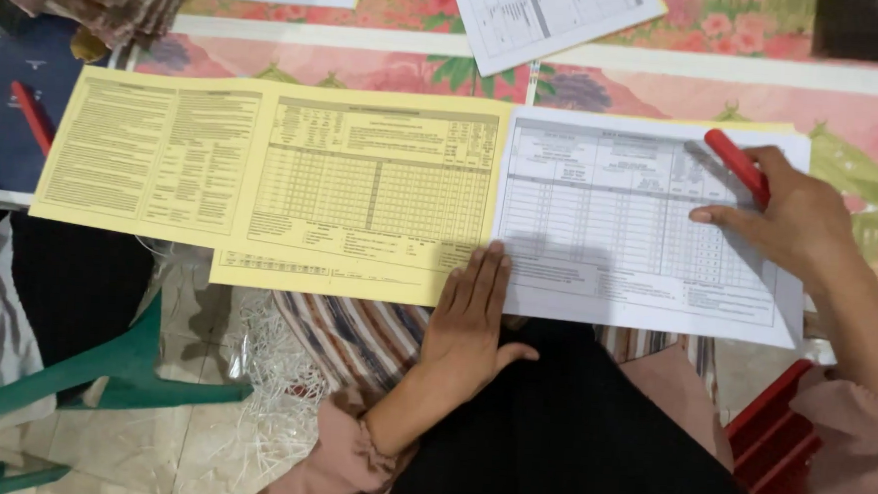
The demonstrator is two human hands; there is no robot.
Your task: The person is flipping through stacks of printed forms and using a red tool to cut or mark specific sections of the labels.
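- The right hand (796, 211) grips a red marker (737, 166), fingers folded around its barrel; the forefinger is stretched out, its tip resting on the white form (610, 236).
- The marker slants up and to the left from the fist, over the far right part of the white form. Its tip cannot be made out.
- The left hand (472, 319) lies flat and open, fingers together and pointing far, pressing the near edge where the white form meets the yellow form (262, 178). It grasps nothing.
- The white form, a printed table sheet, lies at the right and overlaps the right end of the yellow form.
- The yellow form, wide and folded into panels, extends to the left along the table edge.
- Both forms rest on a pink floral tablecloth (388, 69).
- Two further white printed sheets (546, 17) lie at the far edge.
- A dark blue book (5, 124) with a second red pen (31, 115) on it lies at the far left.
- Near left, below the table, a green plastic chair (112, 375) stands on a tiled floor.
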